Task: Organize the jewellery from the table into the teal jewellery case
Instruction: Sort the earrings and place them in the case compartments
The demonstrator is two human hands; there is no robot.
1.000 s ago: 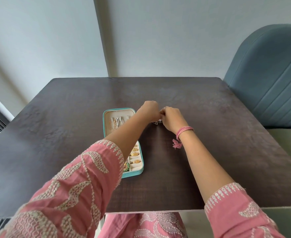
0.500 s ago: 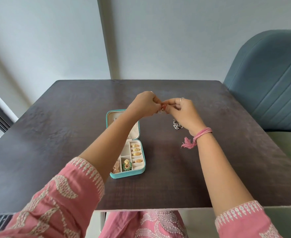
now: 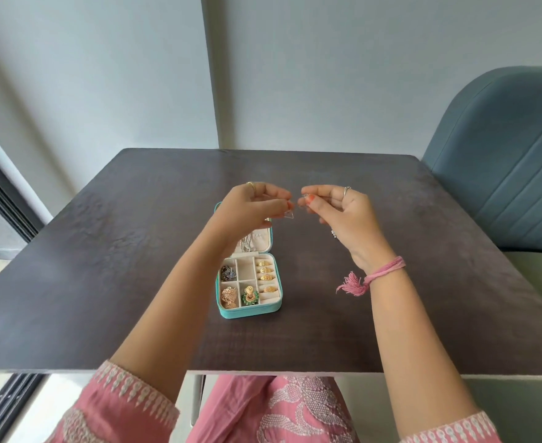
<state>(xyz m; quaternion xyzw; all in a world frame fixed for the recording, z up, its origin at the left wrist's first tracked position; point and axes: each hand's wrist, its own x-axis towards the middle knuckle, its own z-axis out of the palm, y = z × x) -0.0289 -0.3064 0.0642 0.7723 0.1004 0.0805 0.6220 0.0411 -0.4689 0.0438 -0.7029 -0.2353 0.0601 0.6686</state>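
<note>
The teal jewellery case lies open on the dark table. Its tray holds several gold rings in the right column and earrings in the other compartments. Silver chains hang in its lid. Above the lid, my left hand and my right hand are raised, each pinching one end of a fine silver piece with a small triangular pendant hanging between them. A small silver cluster peeks out below my right hand; I cannot tell whether it lies on the table.
A blue-grey upholstered chair stands at the table's right side. The wall rises behind the far edge. A dark window frame runs along the left. The table's near edge crosses above my lap.
Both hands rose from the table beside the case lid, lifting the fine silver piece, then drew a little apart with it. The case tray came into view from under my left arm.
</note>
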